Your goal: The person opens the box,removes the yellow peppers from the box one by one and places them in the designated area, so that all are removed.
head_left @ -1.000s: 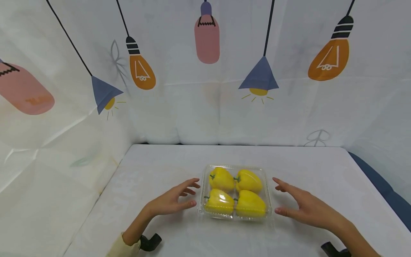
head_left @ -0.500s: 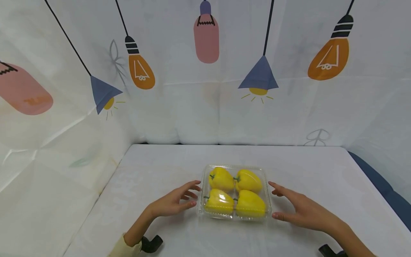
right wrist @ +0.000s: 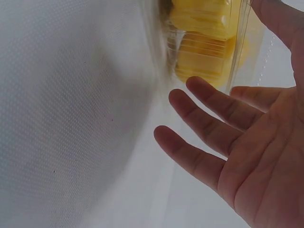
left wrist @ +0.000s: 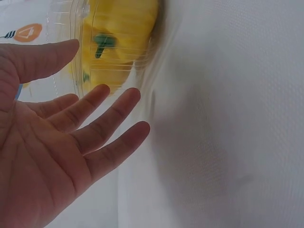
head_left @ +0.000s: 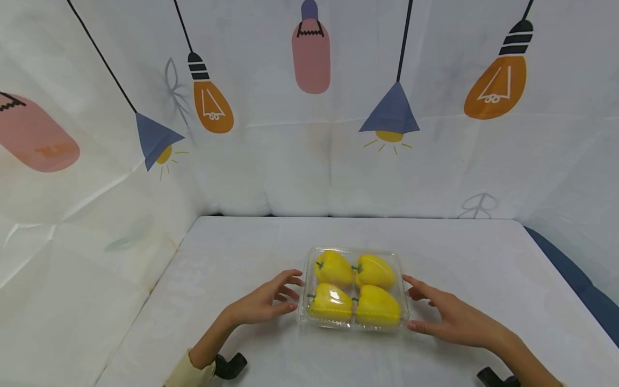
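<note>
A clear plastic box [head_left: 354,325] lies on the white table, with several yellow bell peppers [head_left: 378,306] inside it. My left hand [head_left: 261,304] is at the box's left side, fingers spread and slightly bent. In the left wrist view that hand [left wrist: 61,137] has its palm toward the box, and a pepper [left wrist: 121,28] with a green stem shows through the plastic. On the box's right side is my right hand [head_left: 456,317], fingers extended. The right wrist view shows this hand [right wrist: 251,137] close to the box wall; whether either hand touches it I cannot tell.
The white table [head_left: 261,236] runs back to a white cloth wall [head_left: 271,172] printed with lamps and bulbs. Another cloth side [head_left: 72,269] stands along the left. Something dark blue [head_left: 575,274] is beyond the table's right edge. Black devices [head_left: 231,366] sit at both wrists.
My right hand has moved left, nearer to the box. The left hand has shifted only slightly toward it. The box and peppers have stayed in place.
</note>
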The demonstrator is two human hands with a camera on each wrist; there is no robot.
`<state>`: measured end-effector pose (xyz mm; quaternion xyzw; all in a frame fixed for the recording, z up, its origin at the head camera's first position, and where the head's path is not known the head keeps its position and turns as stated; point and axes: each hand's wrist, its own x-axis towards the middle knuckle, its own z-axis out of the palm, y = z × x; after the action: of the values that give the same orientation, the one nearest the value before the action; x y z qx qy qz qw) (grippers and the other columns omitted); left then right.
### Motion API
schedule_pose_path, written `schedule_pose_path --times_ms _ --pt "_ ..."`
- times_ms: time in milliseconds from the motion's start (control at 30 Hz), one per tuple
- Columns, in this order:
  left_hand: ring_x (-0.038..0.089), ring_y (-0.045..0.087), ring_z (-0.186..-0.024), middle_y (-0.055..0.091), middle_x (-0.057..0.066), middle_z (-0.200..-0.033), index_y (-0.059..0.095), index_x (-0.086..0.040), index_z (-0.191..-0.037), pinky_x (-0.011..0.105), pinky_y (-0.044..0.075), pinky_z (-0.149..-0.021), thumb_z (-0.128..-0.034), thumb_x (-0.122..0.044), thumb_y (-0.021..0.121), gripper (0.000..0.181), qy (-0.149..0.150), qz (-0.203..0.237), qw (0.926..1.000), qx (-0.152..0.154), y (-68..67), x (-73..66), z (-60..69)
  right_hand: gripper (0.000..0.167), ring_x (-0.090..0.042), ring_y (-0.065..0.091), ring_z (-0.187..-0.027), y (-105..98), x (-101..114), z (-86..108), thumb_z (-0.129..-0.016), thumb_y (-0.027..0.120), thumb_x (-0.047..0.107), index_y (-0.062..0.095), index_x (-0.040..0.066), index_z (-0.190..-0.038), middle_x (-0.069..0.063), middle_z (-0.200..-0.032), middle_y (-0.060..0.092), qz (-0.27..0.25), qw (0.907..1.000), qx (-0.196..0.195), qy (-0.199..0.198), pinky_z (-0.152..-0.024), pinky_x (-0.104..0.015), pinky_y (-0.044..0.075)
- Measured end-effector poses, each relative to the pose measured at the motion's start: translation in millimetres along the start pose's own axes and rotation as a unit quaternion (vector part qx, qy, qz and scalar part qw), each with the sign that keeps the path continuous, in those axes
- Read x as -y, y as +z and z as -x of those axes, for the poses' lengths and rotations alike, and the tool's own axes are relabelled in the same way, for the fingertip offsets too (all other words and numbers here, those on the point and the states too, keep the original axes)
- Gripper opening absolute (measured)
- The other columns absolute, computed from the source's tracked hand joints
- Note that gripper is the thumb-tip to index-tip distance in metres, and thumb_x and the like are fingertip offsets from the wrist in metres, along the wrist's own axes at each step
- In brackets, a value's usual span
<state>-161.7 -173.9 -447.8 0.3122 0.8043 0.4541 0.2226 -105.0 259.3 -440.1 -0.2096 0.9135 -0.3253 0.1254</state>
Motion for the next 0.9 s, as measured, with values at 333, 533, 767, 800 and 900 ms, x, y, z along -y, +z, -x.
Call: schedule_pose_path --times_ms 333,533,767,800,900 --pt "0.02 0.058 -0.117 0.05 0.004 -0.139 0.029 -0.01 -0.149 0.04 0.048 -0.098 -0.0979 -0.018 0.063 0.062 -0.014 0.0 0.9999 -0.01 0.8 -1.7 -3.3 0.087 -0.034 0.056 -0.115 -0.5 1.1 -0.4 -0.089 0.069 0.049 0.024 0.015 -0.156 -0.009 -0.129 0.058 -0.009 0.9999 0.01 -0.004 -0.087 -0.059 0.049" --pt "0.019 0.058 -0.117 0.05 0.004 -0.139 0.029 -0.01 -0.148 0.035 0.048 -0.096 -0.0981 -0.017 0.062 0.061 -0.017 0.009 0.9998 -0.009 0.0 -3.6 -3.2 0.088 -0.033 0.057 -0.115 -0.4 1.3 -1.1 -0.089 0.069 0.05 0.023 0.017 -0.156 -0.008 -0.129 0.058 -0.009 0.9999 0.012 0.003 -0.088 -0.06 0.048" --pt "0.021 0.058 -0.117 0.049 0.008 -0.139 0.031 -0.009 -0.145 0.037 0.049 -0.096 -0.0967 -0.017 0.064 0.059 -0.01 0.032 0.9994 -0.004 0.3 -2.4 -1.4 0.089 -0.032 0.056 -0.114 0.3 -0.9 -0.6 -0.088 0.069 0.051 0.021 0.02 -0.157 -0.009 -0.13 0.058 -0.012 0.9998 0.015 0.009 -0.087 -0.06 0.049" --pt "0.022 0.058 -0.117 0.049 0.009 -0.139 0.031 -0.009 -0.145 0.037 0.049 -0.096 -0.0961 -0.017 0.065 0.06 -0.01 0.036 0.9993 -0.003 0.4 -1.9 -1.2 0.089 -0.032 0.056 -0.114 0.4 -1.2 -0.2 -0.088 0.069 0.051 0.021 0.021 -0.157 -0.009 -0.13 0.058 -0.011 0.9998 0.014 0.008 -0.087 -0.06 0.049" --pt "0.022 0.059 -0.115 0.05 0.011 -0.138 0.03 -0.009 -0.145 0.037 0.049 -0.096 -0.0943 -0.017 0.067 0.063 -0.008 0.048 0.9988 0.0 0.6 -0.4 -1.0 0.089 -0.033 0.056 -0.114 0.6 -1.4 0.5 -0.089 0.069 0.05 0.021 0.021 -0.157 -0.009 -0.13 0.058 -0.012 0.9998 0.014 0.007 -0.086 -0.059 0.049"
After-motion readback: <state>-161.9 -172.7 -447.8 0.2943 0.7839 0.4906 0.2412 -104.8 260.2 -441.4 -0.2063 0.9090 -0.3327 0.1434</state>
